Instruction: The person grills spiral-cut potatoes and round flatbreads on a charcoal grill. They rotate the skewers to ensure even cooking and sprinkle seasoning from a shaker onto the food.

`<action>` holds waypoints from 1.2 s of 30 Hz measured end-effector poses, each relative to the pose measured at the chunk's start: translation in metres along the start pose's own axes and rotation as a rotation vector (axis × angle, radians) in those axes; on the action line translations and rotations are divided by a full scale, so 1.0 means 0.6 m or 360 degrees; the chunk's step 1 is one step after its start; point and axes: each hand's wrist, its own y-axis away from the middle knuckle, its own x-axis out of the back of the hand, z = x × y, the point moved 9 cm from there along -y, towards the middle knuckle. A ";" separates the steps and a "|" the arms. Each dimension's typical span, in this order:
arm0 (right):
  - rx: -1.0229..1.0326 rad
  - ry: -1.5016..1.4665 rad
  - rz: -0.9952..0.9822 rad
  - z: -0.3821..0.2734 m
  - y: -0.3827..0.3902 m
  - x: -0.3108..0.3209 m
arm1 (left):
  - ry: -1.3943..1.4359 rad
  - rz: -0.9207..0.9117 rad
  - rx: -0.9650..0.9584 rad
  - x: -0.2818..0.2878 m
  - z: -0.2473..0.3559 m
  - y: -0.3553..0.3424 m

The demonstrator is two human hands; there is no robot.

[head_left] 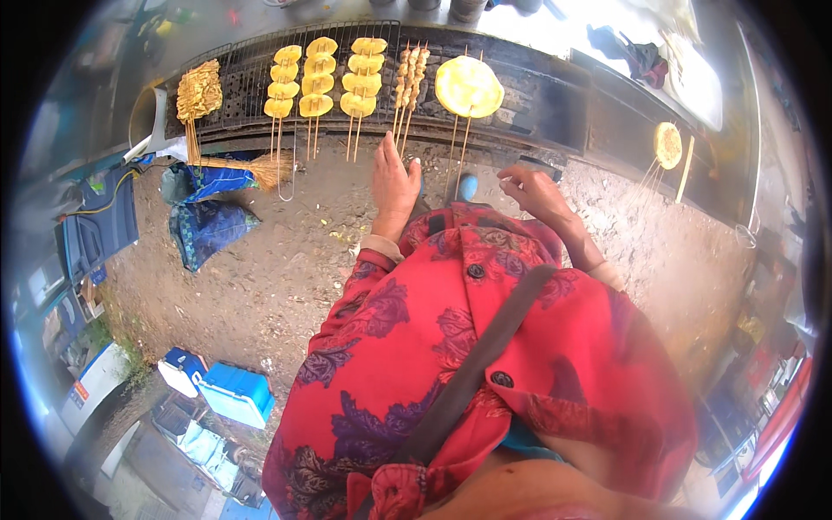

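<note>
My left hand [393,182] is open, fingers extended upward, just below the lower ends of thin skewers holding small browned pieces [409,82]. My right hand [526,186] is open with bent fingers and holds nothing visible. It is right of two sticks under a large yellow round piece [468,87]. Across the long charcoal grill [555,113] lie three rows of skewered yellow slices [320,78] and, at the left, a bunched golden item on sticks [198,91]. A smaller round piece [667,145] on thin sticks rests at the right.
A straw brush [260,169] and blue patterned bags [208,230] are below the grill's left end. Blue coolers [234,394] stand on the dirt ground [243,303] at lower left. Metal containers [467,9] are behind the grill. Assorted items crowd both side edges.
</note>
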 end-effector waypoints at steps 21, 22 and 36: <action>0.0027 -0.0007 0.0245 -0.145 -0.073 0.068 | 0.0231 0.0530 0.0063 0.259 -0.142 0.025; 0.0022 0.0031 0.0234 -0.166 -0.089 0.058 | 0.0264 0.0533 0.0061 0.270 -0.156 0.020; 0.1153 0.0271 -0.0059 -0.907 -0.484 -0.268 | 0.0960 0.0959 0.0431 0.471 -0.654 0.013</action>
